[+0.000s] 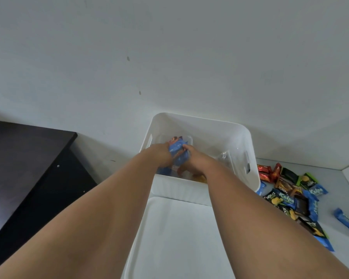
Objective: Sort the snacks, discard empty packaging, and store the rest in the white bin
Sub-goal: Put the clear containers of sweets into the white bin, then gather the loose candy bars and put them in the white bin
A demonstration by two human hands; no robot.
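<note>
Both arms bare to the frame edge, no sleeves visible. Left forearm (pixel 101 198) enters from the lower left, right forearm (pixel 250 206) from the lower right; both are extended forward and downward and converge toward the centre. Wrists are roughly straight and sit close together without touching. Left hand (pixel 159 156) is back uppermost, its fingers curled down over the left side of a bunch of snack packets (pixel 176 150); the fingertips are hidden. Right hand (pixel 193 160) grips the right side of the same bunch, thumb on top, remaining fingers wrapped beneath and out of sight. The packets are pressed between the two hands.
</note>
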